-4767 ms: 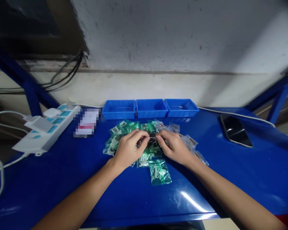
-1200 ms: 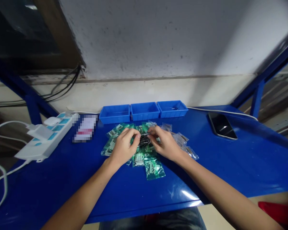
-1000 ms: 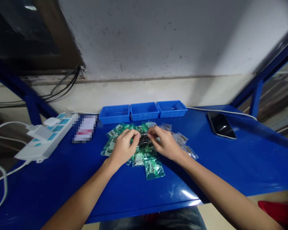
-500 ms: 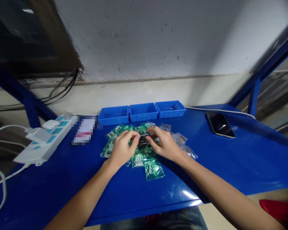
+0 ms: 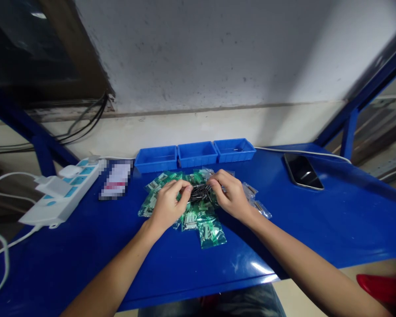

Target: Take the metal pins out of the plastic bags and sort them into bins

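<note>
Blue metal-look tabletop (image 5: 171, 268) spreads across the head view, with a heap of dark thin pieces (image 5: 200, 193) near its middle, between the person's two hands. The left hand (image 5: 170, 201) curls at the heap's left edge, thumb and forefinger tips close together; whether they meet or pinch a piece, I cannot tell. The right hand (image 5: 231, 194) bends likewise at the right edge, its grip equally unclear. Green bags (image 5: 211, 232) with pale parts lie around the heap, clear bags (image 5: 261, 208) by the right hand. Behind stand three blue trays (image 5: 198, 160); a white power strip (image 5: 64, 196) sits left, a phone (image 5: 303, 171) right.
</note>
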`<state>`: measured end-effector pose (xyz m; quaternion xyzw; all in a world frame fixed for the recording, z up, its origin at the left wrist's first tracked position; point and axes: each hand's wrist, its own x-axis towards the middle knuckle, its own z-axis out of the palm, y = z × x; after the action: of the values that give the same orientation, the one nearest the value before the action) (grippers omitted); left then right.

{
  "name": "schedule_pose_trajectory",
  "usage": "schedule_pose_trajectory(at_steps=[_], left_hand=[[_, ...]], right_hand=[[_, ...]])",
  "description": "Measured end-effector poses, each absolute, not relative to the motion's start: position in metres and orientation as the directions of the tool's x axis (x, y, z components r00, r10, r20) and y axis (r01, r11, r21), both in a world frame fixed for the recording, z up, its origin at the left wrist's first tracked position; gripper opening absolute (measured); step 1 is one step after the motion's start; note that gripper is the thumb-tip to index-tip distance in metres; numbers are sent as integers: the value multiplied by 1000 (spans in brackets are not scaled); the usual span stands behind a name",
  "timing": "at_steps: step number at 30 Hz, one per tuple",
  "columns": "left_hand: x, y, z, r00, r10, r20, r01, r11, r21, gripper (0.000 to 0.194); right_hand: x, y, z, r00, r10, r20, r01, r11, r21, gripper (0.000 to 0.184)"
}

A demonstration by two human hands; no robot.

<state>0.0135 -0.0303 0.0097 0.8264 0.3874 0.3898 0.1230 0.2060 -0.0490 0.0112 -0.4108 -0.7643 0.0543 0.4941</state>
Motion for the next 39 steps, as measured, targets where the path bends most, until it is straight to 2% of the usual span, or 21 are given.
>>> schedule_pose_trajectory(at_steps=[3,6,18,39], left_hand=[[13,-30,9,395,729,559,540,-676,501,16],[13,-30,9,394,721,570,534,-684,496,17],[14,-32,10,417,709,568,514,-700,496,21],[10,-31,12,379,709,595,511,-697,504,25]], right_hand=[[205,-49,9,-212,711,670,566,648,-509,9],[203,-50,7,-251,725,641,570,646,-508,14],[203,-49,8,-354,696,624,557,693,-458,16],[204,-51,10,-300,699,649,583,673,-455,14]])
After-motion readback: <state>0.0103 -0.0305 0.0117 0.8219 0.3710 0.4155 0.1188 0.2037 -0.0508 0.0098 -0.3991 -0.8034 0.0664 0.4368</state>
